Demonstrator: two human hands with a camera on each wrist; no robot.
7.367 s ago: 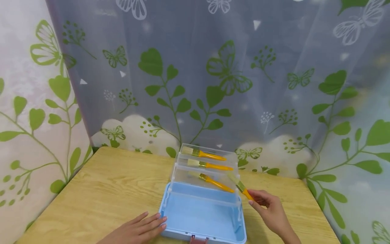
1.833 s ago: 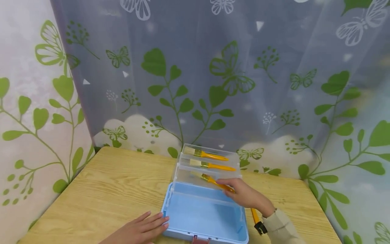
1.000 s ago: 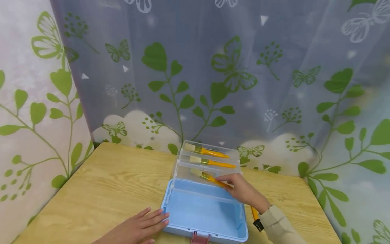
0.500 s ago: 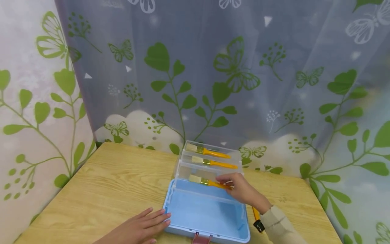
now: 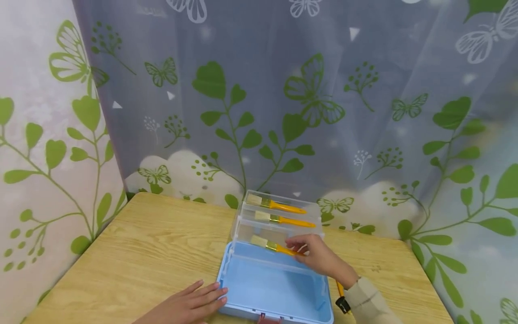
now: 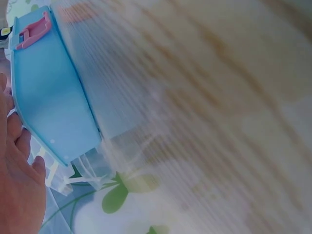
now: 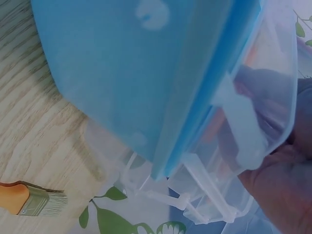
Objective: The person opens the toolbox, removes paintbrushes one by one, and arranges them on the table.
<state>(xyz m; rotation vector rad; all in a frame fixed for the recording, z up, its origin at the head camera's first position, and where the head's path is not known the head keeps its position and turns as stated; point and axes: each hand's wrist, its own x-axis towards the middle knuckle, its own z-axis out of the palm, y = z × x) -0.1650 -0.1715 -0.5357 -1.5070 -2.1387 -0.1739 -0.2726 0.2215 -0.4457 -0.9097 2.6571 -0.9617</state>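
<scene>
My right hand (image 5: 319,256) pinches the orange handle of a flat paintbrush (image 5: 265,243) with pale bristles. The brush hovers over the back edge of an opened light-blue box (image 5: 271,288), just in front of its lowest clear tray. Two similar paintbrushes lie in the trays behind, an upper one (image 5: 279,204) and a middle one (image 5: 287,219). My left hand (image 5: 188,301) rests flat with its fingertips on the box's left rim. In the right wrist view, the box wall and a clear tray partly hide my right hand (image 7: 285,180).
Another paintbrush (image 7: 36,201) lies on the wooden table (image 5: 170,234) to the right of the box, mostly behind my right forearm in the head view. A reddish latch (image 5: 269,319) is at the box's front. A patterned curtain (image 5: 259,90) hangs behind the table.
Earlier my right hand held a different brush beside the box; one now lies on the table there. My right hand has since gripped the lowest tray's brush and raised it out, toward me.
</scene>
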